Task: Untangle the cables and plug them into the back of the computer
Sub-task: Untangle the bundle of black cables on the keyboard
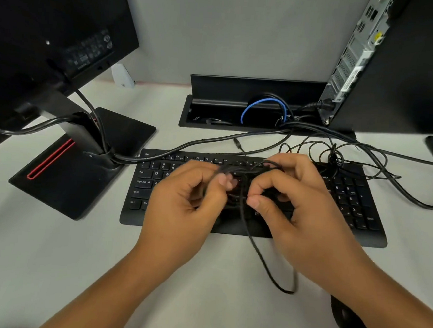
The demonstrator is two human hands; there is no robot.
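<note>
- Two hands work one knot: my left hand [187, 202] and right hand [292, 202] both have fingers curled, pinching a thin black cable [257, 253] over the keyboard [356, 199].
- I judge the step is untangling; I would hold the knot slack, feed the loop hanging below my right hand back through, and not tug.
- More tangled cables [336, 157] lie just beyond my right hand.
- Farther beyond it, to the right, stands the computer tower [356, 61], rear ports facing me.
- Legible writing: only key legends, "CapsLock", "Ctrl", "Shift". Monitor [53, 24] labels are too blurred.
</note>
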